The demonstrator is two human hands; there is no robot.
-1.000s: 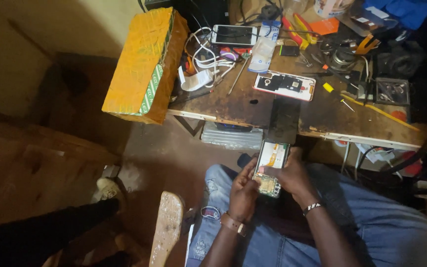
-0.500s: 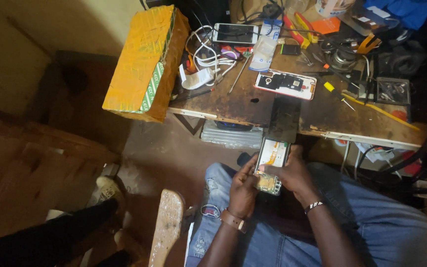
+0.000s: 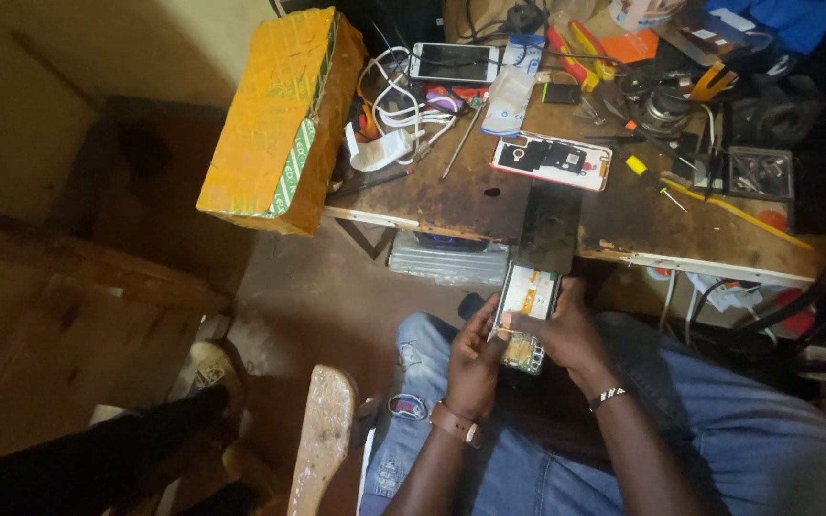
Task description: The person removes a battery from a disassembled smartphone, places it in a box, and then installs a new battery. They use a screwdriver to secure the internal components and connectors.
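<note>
1. Both hands grip one opened phone above the lap, just below the table edge.
2. Left hand clasps its lower left side, thumb on the inside.
3. Right hand wraps its right edge.
4. Another opened phone lies on the table, near an orange box.

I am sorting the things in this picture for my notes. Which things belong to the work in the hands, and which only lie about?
In hand:
- opened phone, held by left hand and right hand

Lying about:
- orange box
- second opened phone on workbench
- white cables
- intact phone
</note>
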